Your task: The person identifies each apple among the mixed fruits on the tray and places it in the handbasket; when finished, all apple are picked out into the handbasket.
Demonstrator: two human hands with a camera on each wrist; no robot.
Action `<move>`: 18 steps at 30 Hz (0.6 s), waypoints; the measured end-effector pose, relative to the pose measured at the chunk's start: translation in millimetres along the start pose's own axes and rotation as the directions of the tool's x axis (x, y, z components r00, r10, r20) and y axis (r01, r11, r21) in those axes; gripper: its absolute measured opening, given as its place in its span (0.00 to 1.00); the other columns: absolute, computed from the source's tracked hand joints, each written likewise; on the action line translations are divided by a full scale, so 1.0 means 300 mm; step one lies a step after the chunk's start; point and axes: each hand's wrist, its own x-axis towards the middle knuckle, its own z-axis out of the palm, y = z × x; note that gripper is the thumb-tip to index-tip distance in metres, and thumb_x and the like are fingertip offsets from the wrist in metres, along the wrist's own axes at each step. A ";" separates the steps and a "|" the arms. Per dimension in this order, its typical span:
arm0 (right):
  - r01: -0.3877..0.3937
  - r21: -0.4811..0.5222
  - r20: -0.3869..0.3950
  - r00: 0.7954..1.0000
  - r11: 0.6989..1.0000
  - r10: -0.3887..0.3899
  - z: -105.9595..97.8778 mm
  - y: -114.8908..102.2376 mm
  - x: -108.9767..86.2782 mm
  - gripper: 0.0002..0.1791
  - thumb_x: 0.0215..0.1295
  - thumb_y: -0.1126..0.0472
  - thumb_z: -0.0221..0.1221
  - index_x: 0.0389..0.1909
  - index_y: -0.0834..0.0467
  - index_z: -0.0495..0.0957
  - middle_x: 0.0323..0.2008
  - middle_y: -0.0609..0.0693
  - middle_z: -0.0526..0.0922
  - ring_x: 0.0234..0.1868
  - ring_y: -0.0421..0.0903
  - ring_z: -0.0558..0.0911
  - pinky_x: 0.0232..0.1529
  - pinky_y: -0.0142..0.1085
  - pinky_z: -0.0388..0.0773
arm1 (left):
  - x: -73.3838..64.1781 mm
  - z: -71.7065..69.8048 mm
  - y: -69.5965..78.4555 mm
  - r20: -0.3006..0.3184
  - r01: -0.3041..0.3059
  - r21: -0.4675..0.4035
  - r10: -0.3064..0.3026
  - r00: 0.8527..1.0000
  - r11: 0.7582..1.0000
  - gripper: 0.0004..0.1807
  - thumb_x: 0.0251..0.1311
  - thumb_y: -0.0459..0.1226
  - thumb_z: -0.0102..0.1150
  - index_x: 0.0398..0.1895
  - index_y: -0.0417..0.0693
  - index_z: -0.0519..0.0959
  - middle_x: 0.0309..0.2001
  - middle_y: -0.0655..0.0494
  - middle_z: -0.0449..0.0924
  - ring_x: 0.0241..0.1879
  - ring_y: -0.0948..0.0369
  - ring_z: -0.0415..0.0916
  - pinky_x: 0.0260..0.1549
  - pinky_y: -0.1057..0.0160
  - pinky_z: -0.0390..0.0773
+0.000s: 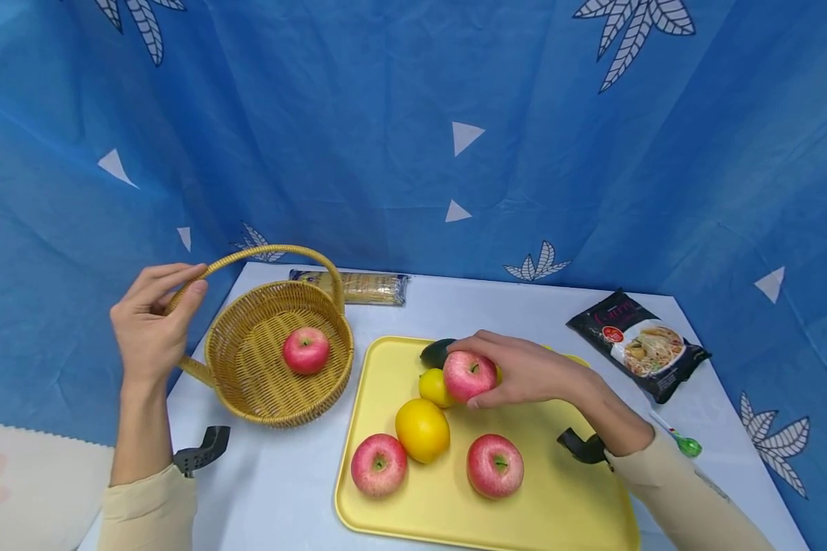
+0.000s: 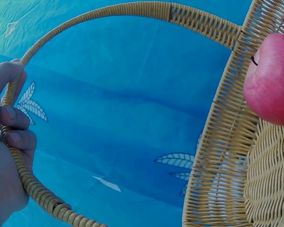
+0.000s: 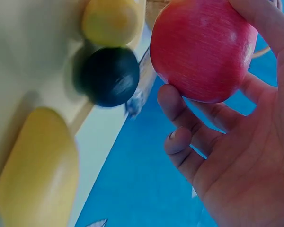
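My left hand (image 1: 153,317) grips the arched handle (image 1: 276,249) of a round wicker basket (image 1: 230,329). One red apple (image 1: 306,350) lies inside the basket; the left wrist view shows that apple (image 2: 274,80) close to the woven wall. Over the yellow tray (image 1: 551,490), my right hand (image 1: 524,371) holds another red apple (image 1: 469,376) between thumb and fingers. In the right wrist view the held apple (image 3: 203,52) is above the tray's level. On the tray lie two more apples (image 1: 379,464), an orange-yellow fruit (image 1: 423,430), a lemon (image 1: 435,387) and a dark green item (image 1: 437,353), partly hidden.
A pack of dry noodles (image 1: 368,288) lies behind the basket. At the right are a black food packet (image 1: 637,344) and a green-tipped spoon (image 1: 686,444). A long yellow fruit (image 3: 40,172) shows in the right wrist view. Blue cloth (image 1: 386,153) hangs behind the table.
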 end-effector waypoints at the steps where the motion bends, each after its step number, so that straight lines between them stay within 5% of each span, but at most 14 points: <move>1: 0.013 -0.006 0.005 1.000 1.000 -0.012 -0.001 -0.009 0.013 0.40 0.53 0.33 0.70 0.67 0.27 0.66 0.53 0.30 0.72 0.46 0.31 0.77 0.47 0.34 0.78 | -0.001 -0.001 -0.001 0.000 0.001 0.005 -0.001 1.000 1.000 0.09 0.60 0.21 0.63 0.44 0.25 0.84 0.43 0.58 0.83 0.13 0.71 0.55 0.13 0.74 0.53; 11: 0.102 -0.001 0.044 0.994 0.995 -0.102 0.003 -0.093 0.131 0.40 0.54 0.33 0.69 0.69 0.32 0.68 0.53 0.29 0.73 0.47 0.29 0.76 0.50 0.33 0.77 | 0.002 0.004 0.015 0.010 0.005 -0.007 -0.005 1.000 1.000 0.10 0.61 0.21 0.62 0.44 0.24 0.84 0.44 0.57 0.82 0.14 0.70 0.54 0.13 0.73 0.53; 18: 0.136 0.030 0.091 0.986 0.990 -0.138 0.005 -0.153 0.219 0.42 0.53 0.32 0.68 0.70 0.34 0.67 0.55 0.33 0.73 0.50 0.32 0.76 0.52 0.34 0.77 | 0.000 -0.006 -0.017 0.000 0.016 0.007 -0.016 1.000 1.000 0.10 0.60 0.22 0.63 0.44 0.25 0.84 0.43 0.59 0.82 0.14 0.70 0.55 0.13 0.73 0.54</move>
